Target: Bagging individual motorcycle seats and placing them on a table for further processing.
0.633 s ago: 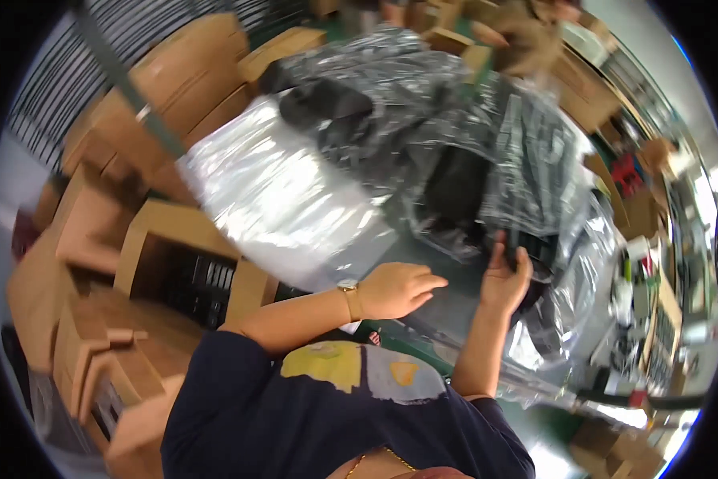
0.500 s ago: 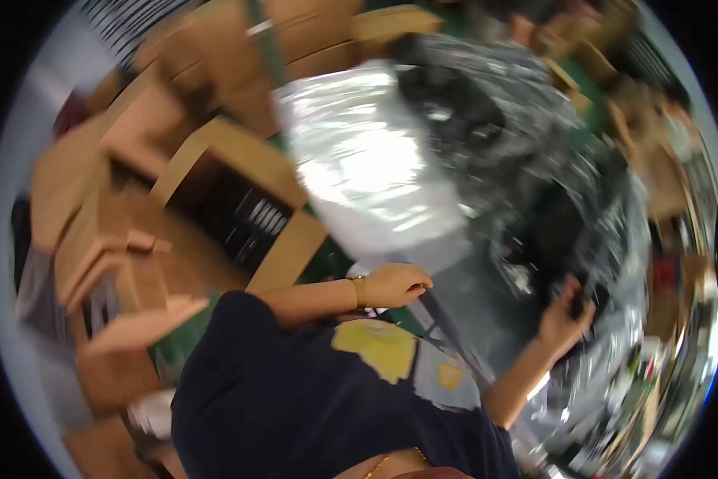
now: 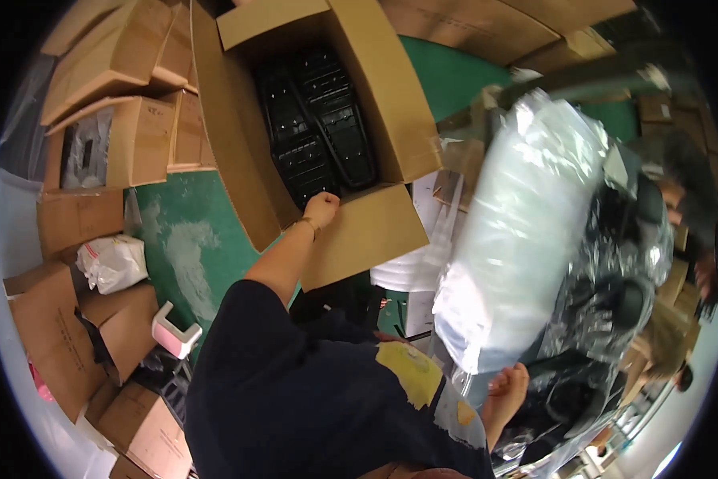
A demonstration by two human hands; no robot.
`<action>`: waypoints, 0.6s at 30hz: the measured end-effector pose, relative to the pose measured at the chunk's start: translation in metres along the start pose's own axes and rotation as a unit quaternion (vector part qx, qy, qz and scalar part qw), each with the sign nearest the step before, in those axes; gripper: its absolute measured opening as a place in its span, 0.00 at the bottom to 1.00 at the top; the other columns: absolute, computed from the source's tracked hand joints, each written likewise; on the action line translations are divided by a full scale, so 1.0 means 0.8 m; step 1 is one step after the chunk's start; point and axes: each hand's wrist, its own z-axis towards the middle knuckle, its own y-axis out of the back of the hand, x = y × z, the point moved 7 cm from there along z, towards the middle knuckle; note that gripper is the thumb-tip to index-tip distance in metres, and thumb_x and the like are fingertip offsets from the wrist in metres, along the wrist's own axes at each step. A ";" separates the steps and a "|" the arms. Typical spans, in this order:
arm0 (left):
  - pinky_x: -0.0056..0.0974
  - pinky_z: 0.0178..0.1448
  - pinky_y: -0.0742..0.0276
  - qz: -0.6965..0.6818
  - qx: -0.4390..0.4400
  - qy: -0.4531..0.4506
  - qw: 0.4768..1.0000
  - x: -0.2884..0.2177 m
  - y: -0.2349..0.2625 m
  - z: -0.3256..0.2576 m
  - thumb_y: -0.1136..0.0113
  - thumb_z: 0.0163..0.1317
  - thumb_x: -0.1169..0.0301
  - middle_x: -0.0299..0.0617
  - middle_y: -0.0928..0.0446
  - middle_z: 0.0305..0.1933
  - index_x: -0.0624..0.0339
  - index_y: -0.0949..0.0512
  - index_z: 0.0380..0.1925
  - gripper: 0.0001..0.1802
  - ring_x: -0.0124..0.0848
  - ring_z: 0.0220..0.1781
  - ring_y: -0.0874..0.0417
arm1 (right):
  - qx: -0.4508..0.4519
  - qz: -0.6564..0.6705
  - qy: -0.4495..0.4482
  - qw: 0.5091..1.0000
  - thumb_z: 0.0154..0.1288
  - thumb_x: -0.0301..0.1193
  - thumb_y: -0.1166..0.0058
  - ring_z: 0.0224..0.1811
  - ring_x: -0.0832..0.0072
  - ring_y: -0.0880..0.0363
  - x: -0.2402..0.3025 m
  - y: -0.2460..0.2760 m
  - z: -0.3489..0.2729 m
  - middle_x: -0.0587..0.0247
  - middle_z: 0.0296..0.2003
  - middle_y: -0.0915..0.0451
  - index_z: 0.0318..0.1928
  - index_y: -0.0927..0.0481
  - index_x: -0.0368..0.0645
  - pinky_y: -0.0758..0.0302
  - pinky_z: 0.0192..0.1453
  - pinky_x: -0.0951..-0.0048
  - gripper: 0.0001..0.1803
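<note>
Now left hand (image 3: 321, 209) perhaps grips black parts (image 3: 319, 132) inside box (image 3: 359, 231).

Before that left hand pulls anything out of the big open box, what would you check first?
1. Box flaps open: ok; cardboard box stands open.
2. Black parts reachable: ok; stacked inside, uncovered.
3. Left hand has a grip: cannot tell; it rests at the box's front edge.
4. Right hand free: not ok; it touches the plastic-wrapped bundle.
5. Green floor beside box: ok.
</note>
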 end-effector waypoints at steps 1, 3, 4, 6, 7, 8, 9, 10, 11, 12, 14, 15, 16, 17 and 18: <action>0.37 0.33 0.26 -0.055 -0.014 0.104 0.993 0.012 -0.001 0.021 0.50 0.58 0.70 0.40 0.21 0.27 0.57 0.21 0.34 0.09 0.31 0.28 0.21 | 0.053 -0.070 0.000 0.996 0.64 0.27 0.49 0.25 0.77 0.23 -0.011 -0.039 0.009 0.62 0.30 0.22 0.45 0.27 0.39 0.24 0.26 0.78 0.10; 0.37 0.31 0.27 -0.113 -0.026 0.223 0.968 0.042 -0.009 0.062 0.51 0.59 0.70 0.38 0.22 0.27 0.56 0.22 0.36 0.09 0.30 0.27 0.23 | 0.110 -0.233 0.004 0.966 0.64 0.25 0.50 0.27 0.76 0.22 -0.027 -0.098 0.027 0.60 0.31 0.21 0.45 0.27 0.38 0.23 0.28 0.78 0.09; 0.37 0.34 0.25 -0.114 -0.014 0.245 0.963 0.056 -0.018 0.087 0.51 0.60 0.70 0.37 0.22 0.31 0.55 0.23 0.39 0.09 0.29 0.30 0.23 | 0.126 -0.290 0.013 0.949 0.64 0.24 0.49 0.29 0.75 0.21 -0.035 -0.116 0.036 0.60 0.32 0.21 0.44 0.26 0.37 0.22 0.30 0.78 0.09; 0.36 0.35 0.25 -0.119 -0.005 0.269 0.956 0.083 -0.053 0.132 0.53 0.63 0.68 0.37 0.22 0.34 0.53 0.25 0.41 0.10 0.27 0.32 0.23 | 0.117 -0.355 0.012 0.927 0.63 0.25 0.48 0.30 0.76 0.21 -0.050 -0.123 0.051 0.61 0.32 0.21 0.43 0.26 0.37 0.22 0.31 0.78 0.09; 0.36 0.35 0.25 -0.122 -0.008 0.275 0.954 0.130 -0.062 0.167 0.53 0.63 0.68 0.37 0.22 0.34 0.53 0.25 0.41 0.10 0.27 0.32 0.23 | 0.123 -0.403 0.013 0.907 0.63 0.25 0.48 0.30 0.76 0.21 -0.059 -0.126 0.057 0.62 0.31 0.22 0.43 0.26 0.36 0.22 0.32 0.78 0.08; 0.37 0.37 0.25 -0.027 0.006 0.219 0.975 0.192 -0.052 0.211 0.53 0.62 0.68 0.40 0.22 0.35 0.54 0.24 0.42 0.11 0.30 0.34 0.22 | 0.122 -0.405 -0.019 0.906 0.62 0.25 0.46 0.30 0.78 0.21 -0.068 -0.129 0.065 0.62 0.31 0.22 0.41 0.26 0.36 0.22 0.34 0.78 0.08; 0.39 0.38 0.25 0.068 0.035 0.158 0.984 0.222 -0.056 0.248 0.53 0.62 0.69 0.43 0.22 0.37 0.55 0.24 0.43 0.12 0.33 0.36 0.21 | 0.151 -0.429 -0.013 0.890 0.62 0.25 0.46 0.31 0.79 0.21 -0.078 -0.119 0.076 0.63 0.30 0.22 0.40 0.26 0.35 0.23 0.35 0.79 0.07; 0.39 0.38 0.25 0.060 0.064 0.156 0.984 0.224 -0.106 0.271 0.53 0.62 0.69 0.43 0.22 0.37 0.55 0.24 0.43 0.12 0.33 0.36 0.21 | 0.125 -0.447 -0.009 0.885 0.61 0.23 0.46 0.31 0.79 0.21 -0.083 -0.113 0.075 0.63 0.29 0.21 0.38 0.25 0.35 0.24 0.36 0.81 0.06; 0.42 0.47 0.27 0.068 0.034 0.182 0.980 0.212 -0.152 0.282 0.52 0.58 0.69 0.52 0.24 0.44 0.61 0.26 0.46 0.17 0.44 0.44 0.23 | 0.079 -0.484 -0.011 0.871 0.59 0.23 0.45 0.32 0.77 0.20 -0.082 -0.108 0.070 0.62 0.28 0.20 0.39 0.24 0.36 0.24 0.39 0.78 0.07; 0.45 0.56 0.29 0.079 -0.013 0.211 0.974 0.207 -0.174 0.290 0.50 0.54 0.69 0.61 0.26 0.51 0.66 0.28 0.50 0.22 0.54 0.53 0.25 | 0.061 -0.518 0.033 0.853 0.61 0.23 0.46 0.26 0.79 0.22 -0.082 -0.104 0.068 0.64 0.24 0.23 0.34 0.26 0.37 0.24 0.33 0.80 0.03; 0.44 0.58 0.30 0.058 -0.044 0.233 0.970 0.288 -0.140 0.326 0.49 0.53 0.70 0.62 0.27 0.53 0.68 0.29 0.51 0.24 0.53 0.54 0.25 | 0.110 -0.599 0.033 0.793 0.61 0.23 0.46 0.30 0.75 0.19 -0.076 -0.115 0.075 0.59 0.27 0.19 0.37 0.23 0.36 0.23 0.35 0.76 0.05; 0.43 0.59 0.30 0.039 -0.055 0.246 0.967 0.321 -0.124 0.339 0.49 0.53 0.70 0.63 0.29 0.55 0.71 0.31 0.52 0.26 0.52 0.56 0.26 | 0.145 -0.643 0.061 0.749 0.63 0.23 0.48 0.30 0.73 0.18 -0.071 -0.134 0.075 0.58 0.29 0.17 0.39 0.20 0.37 0.22 0.35 0.75 0.06; 0.42 0.58 0.30 0.100 -0.011 0.221 0.970 0.329 -0.131 0.352 0.49 0.52 0.71 0.62 0.27 0.53 0.71 0.31 0.53 0.26 0.52 0.54 0.25 | 0.138 -0.634 0.042 0.760 0.62 0.23 0.47 0.31 0.74 0.19 -0.075 -0.121 0.079 0.57 0.29 0.17 0.39 0.20 0.36 0.22 0.35 0.76 0.06; 0.42 0.57 0.29 0.164 0.031 0.197 0.966 0.334 -0.134 0.355 0.50 0.52 0.72 0.61 0.26 0.51 0.71 0.31 0.53 0.26 0.52 0.53 0.24 | 0.134 -0.623 0.021 0.771 0.61 0.23 0.47 0.31 0.74 0.19 -0.075 -0.120 0.079 0.57 0.29 0.18 0.39 0.21 0.36 0.23 0.35 0.77 0.06; 0.46 0.38 0.24 -0.123 -0.116 0.256 0.952 0.347 -0.119 0.347 0.48 0.54 0.74 0.45 0.23 0.43 0.53 0.30 0.51 0.22 0.43 0.42 0.22 | 0.122 -0.592 0.014 0.796 0.61 0.22 0.47 0.28 0.76 0.21 -0.076 -0.124 0.079 0.58 0.28 0.18 0.39 0.20 0.36 0.24 0.32 0.78 0.07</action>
